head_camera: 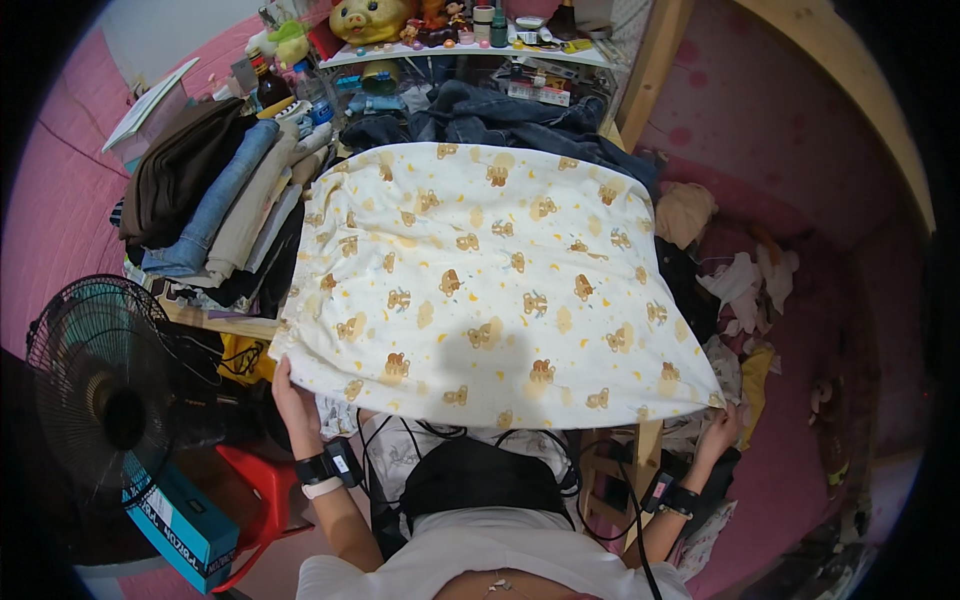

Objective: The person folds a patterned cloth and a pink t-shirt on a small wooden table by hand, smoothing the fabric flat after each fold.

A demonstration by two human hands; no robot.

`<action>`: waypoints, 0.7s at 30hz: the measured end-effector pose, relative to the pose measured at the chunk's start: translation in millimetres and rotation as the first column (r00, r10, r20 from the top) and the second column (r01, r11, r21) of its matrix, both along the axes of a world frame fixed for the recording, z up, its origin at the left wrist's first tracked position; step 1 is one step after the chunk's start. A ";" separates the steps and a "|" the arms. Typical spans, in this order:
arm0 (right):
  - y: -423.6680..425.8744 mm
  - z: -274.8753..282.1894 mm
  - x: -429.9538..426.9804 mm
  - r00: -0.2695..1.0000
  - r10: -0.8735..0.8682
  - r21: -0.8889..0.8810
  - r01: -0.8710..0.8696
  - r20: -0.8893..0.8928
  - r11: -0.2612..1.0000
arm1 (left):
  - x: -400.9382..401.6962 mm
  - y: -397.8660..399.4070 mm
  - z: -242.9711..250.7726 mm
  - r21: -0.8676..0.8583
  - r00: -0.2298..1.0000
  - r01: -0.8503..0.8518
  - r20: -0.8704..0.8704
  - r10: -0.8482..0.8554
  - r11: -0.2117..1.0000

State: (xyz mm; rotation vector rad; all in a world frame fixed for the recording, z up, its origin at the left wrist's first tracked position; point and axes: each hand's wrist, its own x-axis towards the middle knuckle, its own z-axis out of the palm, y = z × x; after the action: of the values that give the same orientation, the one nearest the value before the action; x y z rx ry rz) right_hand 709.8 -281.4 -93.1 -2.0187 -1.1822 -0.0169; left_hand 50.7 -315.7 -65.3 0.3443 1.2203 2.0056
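Observation:
A white cloth garment printed with brown bears, yellow moons and clouds is spread wide in front of me. Its left side is gathered along what looks like an elastic edge. My left hand grips the near left corner, its fingers partly hidden under the fabric. At the near right corner, my right hand pinches the cloth. The near edge stretches between both hands above my lap. The far part lies against dark blue jeans and covers most of the surface below it.
Folded trousers are stacked at the left. Below them stand a black fan, a red plastic stool and a blue box. A white shelf with figurines is behind. Wooden posts and loose clothes are on the right.

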 end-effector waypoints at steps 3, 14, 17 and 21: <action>-16.0 25.8 5.0 0.997 -0.048 0.069 0.051 -0.054 0.996 | -11.1 -16.5 4.5 0.068 0.990 -0.030 0.138 0.021 0.997; -40.6 105.4 -35.0 0.794 0.251 0.488 0.065 -0.553 0.871 | 10.5 -48.3 77.5 0.174 0.969 -0.164 0.211 0.126 0.971; -20.6 113.8 -25.9 0.830 0.254 0.513 0.044 -0.497 0.857 | 13.4 -28.6 103.0 0.230 0.982 -0.118 0.174 0.079 0.966; 55.3 140.3 -1.6 0.896 0.166 0.562 0.106 -0.412 0.820 | 4.9 39.6 118.2 0.382 0.999 0.027 -0.039 -0.014 0.924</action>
State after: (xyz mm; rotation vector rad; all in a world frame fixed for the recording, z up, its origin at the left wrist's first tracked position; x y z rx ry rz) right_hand 708.2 -226.1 47.2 -1.3631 -0.7855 0.0928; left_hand 55.6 -276.1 52.9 0.5827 0.8325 2.2241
